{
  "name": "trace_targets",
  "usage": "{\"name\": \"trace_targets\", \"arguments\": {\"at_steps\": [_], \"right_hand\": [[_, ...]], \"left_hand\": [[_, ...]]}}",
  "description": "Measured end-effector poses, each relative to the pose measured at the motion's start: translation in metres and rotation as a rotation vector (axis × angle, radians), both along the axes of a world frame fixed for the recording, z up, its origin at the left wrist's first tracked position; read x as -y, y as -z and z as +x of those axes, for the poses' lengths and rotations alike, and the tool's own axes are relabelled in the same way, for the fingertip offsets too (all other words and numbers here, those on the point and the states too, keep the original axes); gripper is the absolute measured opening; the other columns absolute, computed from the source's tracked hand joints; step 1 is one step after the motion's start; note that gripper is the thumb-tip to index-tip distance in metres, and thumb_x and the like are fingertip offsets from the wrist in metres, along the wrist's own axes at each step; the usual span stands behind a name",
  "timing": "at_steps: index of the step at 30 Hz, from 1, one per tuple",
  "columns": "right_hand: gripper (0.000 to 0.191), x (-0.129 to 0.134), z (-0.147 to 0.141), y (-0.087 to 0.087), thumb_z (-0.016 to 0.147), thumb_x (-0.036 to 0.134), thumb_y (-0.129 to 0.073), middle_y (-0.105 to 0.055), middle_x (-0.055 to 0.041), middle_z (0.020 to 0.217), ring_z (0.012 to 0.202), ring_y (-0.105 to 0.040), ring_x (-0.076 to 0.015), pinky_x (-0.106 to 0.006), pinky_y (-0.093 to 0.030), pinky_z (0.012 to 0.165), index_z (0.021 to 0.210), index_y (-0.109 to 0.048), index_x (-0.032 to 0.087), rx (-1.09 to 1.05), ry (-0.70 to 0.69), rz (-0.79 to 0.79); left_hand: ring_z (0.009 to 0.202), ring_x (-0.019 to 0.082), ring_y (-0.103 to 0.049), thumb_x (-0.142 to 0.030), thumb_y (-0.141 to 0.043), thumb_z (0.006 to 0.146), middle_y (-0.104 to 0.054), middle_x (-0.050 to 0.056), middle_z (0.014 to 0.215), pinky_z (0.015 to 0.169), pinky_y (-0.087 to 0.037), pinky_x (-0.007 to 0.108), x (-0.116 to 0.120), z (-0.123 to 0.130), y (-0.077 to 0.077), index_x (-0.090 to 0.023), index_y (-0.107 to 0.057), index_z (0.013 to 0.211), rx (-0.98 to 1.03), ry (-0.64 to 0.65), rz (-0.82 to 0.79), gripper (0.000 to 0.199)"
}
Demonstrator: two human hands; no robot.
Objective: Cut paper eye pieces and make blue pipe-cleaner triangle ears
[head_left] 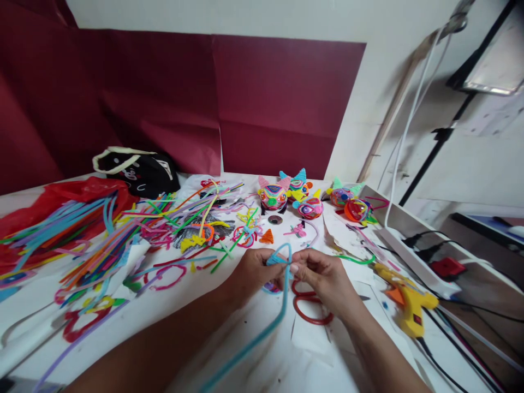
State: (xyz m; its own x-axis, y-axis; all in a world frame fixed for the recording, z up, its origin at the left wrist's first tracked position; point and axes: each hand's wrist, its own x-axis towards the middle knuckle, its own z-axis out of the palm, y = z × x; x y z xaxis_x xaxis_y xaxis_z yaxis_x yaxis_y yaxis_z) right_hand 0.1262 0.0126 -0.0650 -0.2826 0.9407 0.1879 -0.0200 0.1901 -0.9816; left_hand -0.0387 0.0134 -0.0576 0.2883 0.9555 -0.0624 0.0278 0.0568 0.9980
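Between my two hands is a light blue pipe cleaner [283, 303], bent into a loop at the top, its long tail running down toward me. My left hand [256, 273] pinches a small wound blue piece at its end. The fingers of my right hand [321, 273] close on the same pipe cleaner where it crosses. Just below my right hand lie red-handled scissors [313, 316], partly covered by it. A round colourful piece [271, 287] shows beneath my left fingers.
Several finished animal heads [273, 194] stand at the back. Loose pipe cleaners [94, 234] and a red plastic bag [88, 191] spread across the left. A yellow glue gun [407, 300] and a white power strip [421, 265] lie at the right. A black bag [147, 177] sits behind.
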Motion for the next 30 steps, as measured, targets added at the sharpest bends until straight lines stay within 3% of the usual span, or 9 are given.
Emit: {"name": "trace_targets", "arguments": {"at_steps": [8, 17, 22, 30], "right_hand": [[0.029, -0.001, -0.003, 0.008, 0.067, 0.043, -0.072, -0.055, 0.0017, 0.056, 0.051, -0.048, -0.0106, -0.022, -0.036, 0.046, 0.070, -0.061, 0.016, 0.006, 0.081, -0.024], [0.027, 0.003, -0.009, 0.008, 0.066, 0.040, -0.072, -0.056, 0.0008, 0.051, 0.046, -0.046, -0.0101, -0.021, -0.032, 0.042, 0.064, -0.060, 0.016, -0.010, 0.163, -0.056], [0.029, 0.004, -0.013, 0.006, 0.061, 0.040, -0.074, -0.053, 0.0024, 0.044, 0.040, -0.042, -0.0088, -0.022, -0.031, 0.040, 0.059, -0.057, 0.017, -0.044, 0.206, -0.111], [0.030, 0.005, -0.013, 0.003, 0.059, 0.043, -0.074, -0.052, 0.0032, 0.043, 0.040, -0.042, -0.0088, -0.022, -0.031, 0.041, 0.063, -0.059, 0.016, -0.055, 0.239, -0.145]], "left_hand": [[0.055, 0.014, -0.059, -0.023, -0.060, 0.071, -0.066, 0.004, 0.057, 0.057, -0.045, 0.025, 0.003, -0.003, -0.002, -0.012, -0.065, 0.070, -0.068, 0.027, 0.103, 0.012], [0.054, 0.014, -0.059, -0.020, -0.054, 0.073, -0.065, 0.004, 0.057, 0.055, -0.044, 0.023, 0.001, -0.001, 0.009, -0.014, -0.061, 0.056, -0.222, -0.017, 0.265, 0.019], [0.054, 0.013, -0.058, -0.018, -0.054, 0.071, -0.062, 0.002, 0.057, 0.053, -0.043, 0.022, 0.003, 0.000, 0.007, -0.014, -0.060, 0.055, -0.325, -0.057, 0.344, 0.018], [0.058, 0.014, -0.060, -0.024, -0.054, 0.076, -0.065, 0.004, 0.063, 0.055, -0.045, 0.023, -0.001, -0.004, 0.008, -0.014, -0.062, 0.066, -0.290, 0.049, 0.341, 0.017]]}}
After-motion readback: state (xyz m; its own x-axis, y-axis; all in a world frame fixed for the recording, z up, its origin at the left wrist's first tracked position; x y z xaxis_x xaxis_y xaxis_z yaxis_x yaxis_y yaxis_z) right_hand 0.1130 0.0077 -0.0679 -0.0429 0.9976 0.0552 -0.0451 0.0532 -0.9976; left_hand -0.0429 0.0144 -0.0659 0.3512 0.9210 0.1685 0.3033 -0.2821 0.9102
